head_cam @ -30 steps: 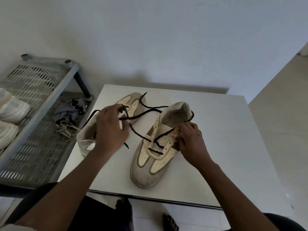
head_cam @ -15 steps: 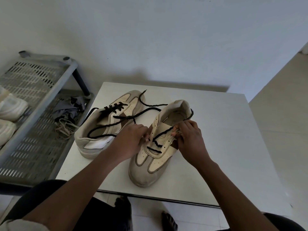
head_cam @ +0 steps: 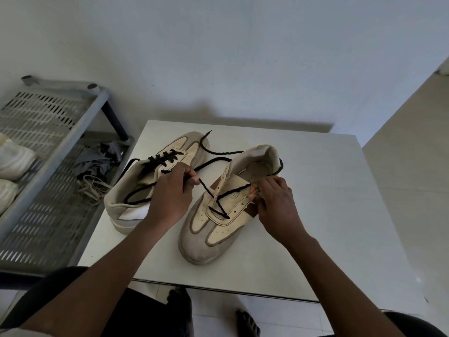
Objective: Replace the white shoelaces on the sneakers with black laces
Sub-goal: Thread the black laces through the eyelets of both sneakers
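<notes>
Two cream and grey sneakers lie on a small white table (head_cam: pixel 328 215). The left sneaker (head_cam: pixel 131 198) carries a black lace through its upper eyelets. The right sneaker (head_cam: pixel 218 222), toe toward me, has a black lace (head_cam: pixel 218 205) through its lowest eyelets only. My left hand (head_cam: pixel 170 193) pinches one strand of that lace, pulled taut up and to the left. My right hand (head_cam: pixel 277 203) pinches the other strand at the shoe's right eyelet row. The loose lace ends trail behind the shoes.
A grey perforated metal rack (head_cam: pixel 48 190) stands left of the table. On it lie a tangle of white laces (head_cam: pixel 93 188), a grey cloth (head_cam: pixel 97 161) and a pair of white shoes (head_cam: pixel 12 166). A white wall rises close behind the table.
My left hand dropped from the lace above the left sneaker to the right sneaker's left eyelets, then drew a strand up and left. My right hand has stayed at the right eyelet row.
</notes>
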### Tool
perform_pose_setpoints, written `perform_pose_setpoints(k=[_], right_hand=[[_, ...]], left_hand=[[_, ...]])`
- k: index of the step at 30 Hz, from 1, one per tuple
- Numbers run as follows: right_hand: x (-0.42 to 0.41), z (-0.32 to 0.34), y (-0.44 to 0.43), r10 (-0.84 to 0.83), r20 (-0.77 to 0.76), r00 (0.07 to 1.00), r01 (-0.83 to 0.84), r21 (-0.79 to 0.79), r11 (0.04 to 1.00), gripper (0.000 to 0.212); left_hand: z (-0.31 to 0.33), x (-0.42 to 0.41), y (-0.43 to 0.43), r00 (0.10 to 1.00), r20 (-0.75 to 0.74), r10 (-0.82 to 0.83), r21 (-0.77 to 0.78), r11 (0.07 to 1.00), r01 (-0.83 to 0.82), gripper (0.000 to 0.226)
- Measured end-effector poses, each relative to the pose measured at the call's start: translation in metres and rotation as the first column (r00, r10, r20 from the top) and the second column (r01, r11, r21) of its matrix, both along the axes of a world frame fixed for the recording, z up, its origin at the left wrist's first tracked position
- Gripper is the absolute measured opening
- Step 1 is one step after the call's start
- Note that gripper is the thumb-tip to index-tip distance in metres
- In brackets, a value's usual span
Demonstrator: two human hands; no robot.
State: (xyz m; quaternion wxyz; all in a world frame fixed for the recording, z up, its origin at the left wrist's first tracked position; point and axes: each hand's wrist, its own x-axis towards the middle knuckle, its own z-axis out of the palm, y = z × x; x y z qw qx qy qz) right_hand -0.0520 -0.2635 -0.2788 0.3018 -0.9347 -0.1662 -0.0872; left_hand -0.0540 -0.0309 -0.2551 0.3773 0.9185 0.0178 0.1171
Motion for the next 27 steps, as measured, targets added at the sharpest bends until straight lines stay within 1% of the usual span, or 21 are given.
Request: perform_pose_setpoints(k=[2,3,6,7,8,10,12,13,17,19,22,24,26,27], right_hand=[[0.001,0.001,0.001,-0.01,0.003,1.0,0.01,0.005,1.0,0.01],[0.002,0.002,0.002,-0.018,-0.001,1.0,0.018,0.013,1.0,0.008],[0.002,0.006,0.003,-0.039,-0.014,0.999,0.039,0.037,0.999,0.011],[0.001,0.008,0.004,-0.04,-0.017,0.999,0.041,0.046,0.998,0.012],[0.002,0.01,0.005,-0.041,-0.021,0.999,0.043,0.052,0.998,0.012],[0.004,0.015,0.007,-0.047,-0.043,0.998,0.048,0.04,0.998,0.017],[0.01,0.021,0.008,-0.058,-0.064,0.996,0.057,-0.02,0.998,0.021],[0.015,0.023,0.009,-0.056,-0.089,0.994,0.051,-0.065,0.997,0.022],[0.035,0.038,0.015,0.002,-0.259,0.966,-0.06,-0.216,0.975,0.029],[0.05,0.048,0.019,-0.019,-0.329,0.944,-0.085,-0.3,0.95,0.028],[0.068,0.061,0.016,-0.084,-0.482,0.872,-0.155,-0.434,0.888,0.034],[0.069,0.065,0.012,-0.104,-0.559,0.822,-0.214,-0.473,0.854,0.03],[0.061,0.069,0.012,-0.133,-0.577,0.806,-0.283,-0.573,0.769,0.027],[0.055,0.07,0.011,-0.141,-0.557,0.819,-0.297,-0.621,0.725,0.025]], left_hand=[[0.0,0.001,0.003,0.996,0.07,-0.054,0.107,0.993,0.046,0.007],[-0.001,0.002,0.004,0.993,0.091,-0.079,0.13,0.989,0.067,0.012],[-0.001,0.003,-0.004,0.975,0.164,-0.149,0.16,0.98,0.122,0.02],[-0.001,0.003,-0.009,0.971,0.163,-0.173,0.162,0.976,0.147,0.022],[-0.003,0.004,-0.015,0.973,0.131,-0.191,0.154,0.973,0.17,0.026],[-0.007,0.005,-0.023,0.978,0.021,-0.209,0.113,0.972,0.206,0.038],[-0.009,0.008,-0.029,0.97,-0.083,-0.229,0.092,0.967,0.237,0.049],[-0.01,0.009,-0.031,0.964,-0.108,-0.241,0.081,0.965,0.25,0.049],[-0.009,0.01,-0.034,0.963,-0.102,-0.25,0.026,0.967,0.254,0.042],[-0.009,0.01,-0.031,0.961,-0.115,-0.252,-0.018,0.968,0.252,0.042],[-0.004,0.009,-0.029,0.952,-0.115,-0.285,-0.052,0.958,0.281,0.04],[-0.001,0.007,-0.029,0.942,-0.122,-0.314,-0.058,0.949,0.309,0.04],[-0.001,0.005,-0.03,0.93,-0.134,-0.343,-0.06,0.939,0.338,0.043],[-0.002,0.005,-0.031,0.917,-0.14,-0.373,-0.086,0.928,0.364,0.044]])
